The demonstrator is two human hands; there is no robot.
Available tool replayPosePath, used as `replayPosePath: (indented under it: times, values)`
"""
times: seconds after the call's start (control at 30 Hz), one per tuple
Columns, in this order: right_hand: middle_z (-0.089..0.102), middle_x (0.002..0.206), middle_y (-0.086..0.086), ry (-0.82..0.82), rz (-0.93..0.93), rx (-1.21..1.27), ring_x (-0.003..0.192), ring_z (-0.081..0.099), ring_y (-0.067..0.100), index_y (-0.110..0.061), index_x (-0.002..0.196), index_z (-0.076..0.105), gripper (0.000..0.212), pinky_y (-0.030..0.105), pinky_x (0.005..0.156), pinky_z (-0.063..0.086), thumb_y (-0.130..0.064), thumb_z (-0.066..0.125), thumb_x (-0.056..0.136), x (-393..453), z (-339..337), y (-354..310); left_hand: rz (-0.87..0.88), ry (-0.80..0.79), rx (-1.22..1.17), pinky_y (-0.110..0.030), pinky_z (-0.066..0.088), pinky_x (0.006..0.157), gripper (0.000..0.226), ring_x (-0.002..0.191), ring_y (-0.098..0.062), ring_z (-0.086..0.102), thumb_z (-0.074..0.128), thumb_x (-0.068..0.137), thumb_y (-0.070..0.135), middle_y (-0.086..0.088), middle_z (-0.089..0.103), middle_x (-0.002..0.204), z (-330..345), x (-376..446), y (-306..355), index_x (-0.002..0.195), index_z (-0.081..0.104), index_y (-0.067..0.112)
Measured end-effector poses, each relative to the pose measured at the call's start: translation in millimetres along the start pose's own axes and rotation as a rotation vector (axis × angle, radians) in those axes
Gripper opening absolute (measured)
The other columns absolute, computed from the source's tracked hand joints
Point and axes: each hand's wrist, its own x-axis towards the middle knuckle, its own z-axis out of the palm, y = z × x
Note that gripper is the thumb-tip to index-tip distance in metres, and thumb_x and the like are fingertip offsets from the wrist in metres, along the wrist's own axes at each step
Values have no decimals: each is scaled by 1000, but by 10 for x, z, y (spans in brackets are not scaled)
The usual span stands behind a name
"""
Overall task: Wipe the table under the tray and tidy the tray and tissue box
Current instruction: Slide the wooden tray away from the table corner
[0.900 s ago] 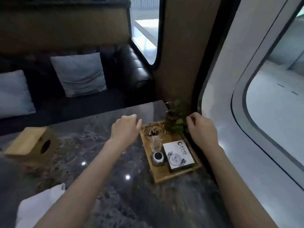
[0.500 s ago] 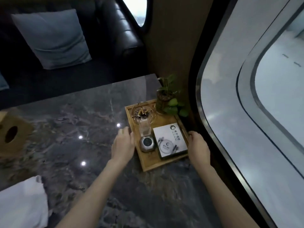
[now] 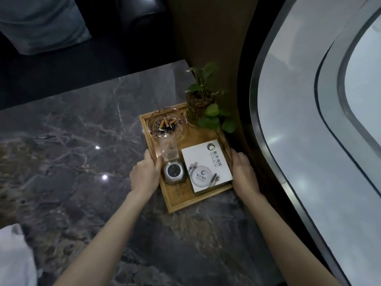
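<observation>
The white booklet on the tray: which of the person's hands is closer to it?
Right. The right hand grips the tray edge right beside the white booklet; the left hand holds the opposite edge, beyond the small metal container.

Left hand [image 3: 144,174] and right hand [image 3: 242,170] gripping opposite rims of wooden tray [image 3: 181,200].

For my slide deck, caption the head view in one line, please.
Both hands, left and right, grip the wooden tray of ashtray, plant and booklet.
</observation>
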Motion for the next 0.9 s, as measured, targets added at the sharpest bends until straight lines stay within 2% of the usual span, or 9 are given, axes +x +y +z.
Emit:
replayPosePath:
  times: [0.07,0.1,0.17,0.37,0.67,0.83,0.9]
  values:
    - [47,123,20,60,2,-71,105,52,35,-5,131,38,37,41,79,45,-11,37,95,30,12,8,-3,19,17,-47,50,65,35,77,-42,62,38,93,37,-24,67,88,39,9,15,108,43,6]
    - [49,119,19,61,2,-111,97,55,36,-6,128,40,34,38,68,43,-16,39,96,42,0,2,-11,29,26,-46,49,65,35,78,-43,61,38,93,35,-24,66,88,54,13,21,109,42,5]
    - [49,116,19,52,10,-148,88,57,38,-4,119,43,30,35,60,35,-22,37,97,64,14,2,-19,40,41,-45,44,64,34,79,-44,61,37,94,32,-25,66,88,76,20,34,110,42,3]
    - [49,115,22,76,46,-93,86,56,44,0,105,46,30,39,60,30,-26,33,98,148,33,-28,3,48,52,-41,36,59,27,75,-44,60,35,95,24,-26,65,85,89,38,36,103,43,-1]
    - [47,112,24,62,-18,-134,84,56,43,3,104,46,31,41,60,32,-24,31,99,131,-8,-42,51,16,18,-42,39,60,22,73,-43,59,37,95,18,-27,64,84,52,78,4,98,45,-2]
    - [54,93,30,203,-79,-132,60,57,46,9,90,53,25,41,48,35,-14,45,95,55,6,-115,79,44,-23,-47,49,64,22,69,-41,60,37,95,19,-24,65,81,-38,35,-49,100,46,0]
    - [55,91,31,217,-87,-122,57,57,46,9,88,54,23,38,46,34,-13,48,94,22,-14,-186,93,65,-27,-47,50,64,22,67,-41,61,37,95,19,-23,65,80,-113,19,-90,100,46,0]
